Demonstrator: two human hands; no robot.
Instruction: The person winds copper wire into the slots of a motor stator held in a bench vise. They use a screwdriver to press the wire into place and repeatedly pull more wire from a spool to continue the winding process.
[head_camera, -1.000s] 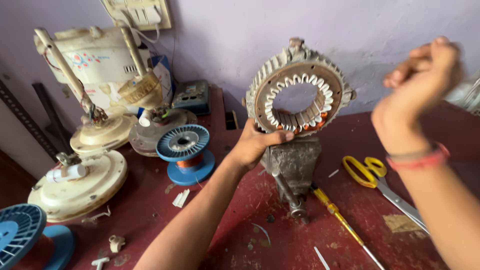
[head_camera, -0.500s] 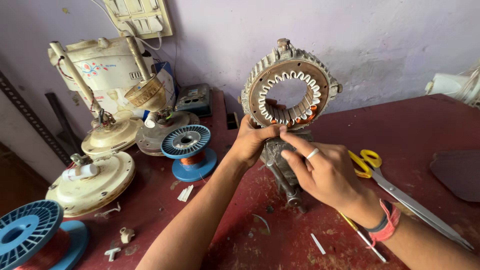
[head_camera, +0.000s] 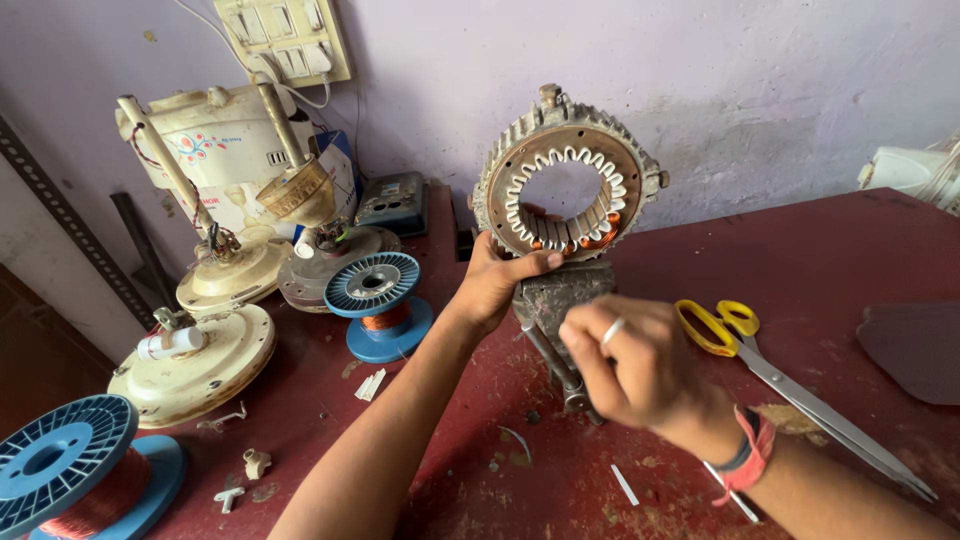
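A round metal motor stator (head_camera: 565, 172) with white slot liners and some copper windings stands upright, clamped in a small bench vise (head_camera: 552, 298) on the dark red table (head_camera: 830, 250). My left hand (head_camera: 500, 278) grips the stator's lower left rim, thumb across its front. My right hand (head_camera: 630, 360), with a ring and a red wrist band, is curled closed in front of the vise near its handle; what it holds, if anything, is hidden.
Yellow-handled scissors (head_camera: 760, 355) lie right of the vise. A blue spool of copper wire (head_camera: 375, 300) stands to the left, another blue spool (head_camera: 70, 470) at the lower left. Cream fan motor housings (head_camera: 195, 360) and a fan body (head_camera: 215, 150) crowd the left side.
My right hand came down from high on the right, passed the stator's lower rim, and now sits lower, in front of the vise. My left hand stayed on the stator.
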